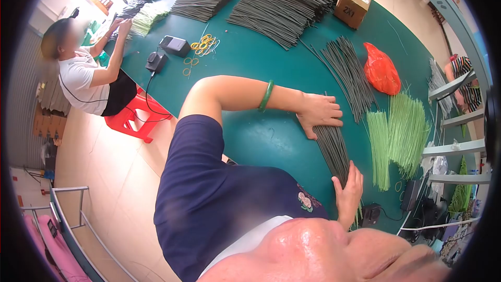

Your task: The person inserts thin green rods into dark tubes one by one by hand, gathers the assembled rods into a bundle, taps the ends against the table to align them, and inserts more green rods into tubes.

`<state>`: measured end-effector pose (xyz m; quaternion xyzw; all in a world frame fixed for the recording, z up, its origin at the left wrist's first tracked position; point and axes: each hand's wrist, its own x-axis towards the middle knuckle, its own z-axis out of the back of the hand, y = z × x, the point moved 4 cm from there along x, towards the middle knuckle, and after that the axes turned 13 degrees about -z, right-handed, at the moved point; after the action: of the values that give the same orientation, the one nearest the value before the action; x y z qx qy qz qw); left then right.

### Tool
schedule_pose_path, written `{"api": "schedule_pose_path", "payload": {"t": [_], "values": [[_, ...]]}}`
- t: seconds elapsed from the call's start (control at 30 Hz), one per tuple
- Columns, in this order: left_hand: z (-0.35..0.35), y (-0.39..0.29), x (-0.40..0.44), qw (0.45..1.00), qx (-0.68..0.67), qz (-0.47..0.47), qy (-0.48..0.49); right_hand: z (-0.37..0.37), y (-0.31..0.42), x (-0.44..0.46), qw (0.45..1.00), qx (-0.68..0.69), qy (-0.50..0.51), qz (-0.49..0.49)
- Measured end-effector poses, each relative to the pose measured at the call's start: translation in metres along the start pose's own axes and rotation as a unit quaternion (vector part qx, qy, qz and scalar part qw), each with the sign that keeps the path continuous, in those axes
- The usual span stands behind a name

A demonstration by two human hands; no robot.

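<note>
A bundle of dark stems is laid on the green table, close in front of the body, and is touched by both hands. Its far end is covered by the left hand, which is held palm down with the fingers spread and the thumb set apart toward the near side; a green bracelet is worn on that forearm. At the near end the right hand is placed, its fingers stretched out and its thumb held well away from them; whether any stems are pinched there cannot be told

Just to the right, a second dark bundle is set down, with a red bag beside it. Nearer, pale green stems are spread in two bunches. Across the table, large dark heaps are laid out, and a carton is stood at their right end. Yellow bands are scattered next to a black device. At the left edge, a red stool is occupied by a co-worker, whose hands are raised near more pale stems
</note>
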<state>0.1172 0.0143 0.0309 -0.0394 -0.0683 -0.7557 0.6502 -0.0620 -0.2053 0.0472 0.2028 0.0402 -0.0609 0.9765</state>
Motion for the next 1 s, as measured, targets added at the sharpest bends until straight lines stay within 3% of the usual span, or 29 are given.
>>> {"api": "schedule_pose_path", "payload": {"t": [0.2, 0.43, 0.7, 0.83, 1.0], "values": [[-0.023, -0.011, -0.002, 1.0, 0.023, 0.011, 0.0, -0.004, 0.001, -0.002, 0.999, -0.002, -0.028, 0.017], [-0.029, -0.007, 0.0, 0.997, -0.026, 0.008, 0.074, -0.009, 0.002, -0.004, 0.998, -0.006, -0.046, 0.033], [-0.012, -0.012, -0.008, 1.0, -0.019, 0.003, -0.005, -0.009, -0.006, -0.005, 0.998, 0.02, -0.039, 0.038], [0.012, -0.027, -0.038, 0.987, -0.01, 0.116, -0.11, -0.01, -0.007, -0.008, 0.998, 0.032, -0.054, 0.028], [0.0, -0.041, -0.059, 0.956, -0.015, 0.244, -0.16, -0.012, -0.006, -0.006, 0.997, 0.03, -0.061, 0.023]]}}
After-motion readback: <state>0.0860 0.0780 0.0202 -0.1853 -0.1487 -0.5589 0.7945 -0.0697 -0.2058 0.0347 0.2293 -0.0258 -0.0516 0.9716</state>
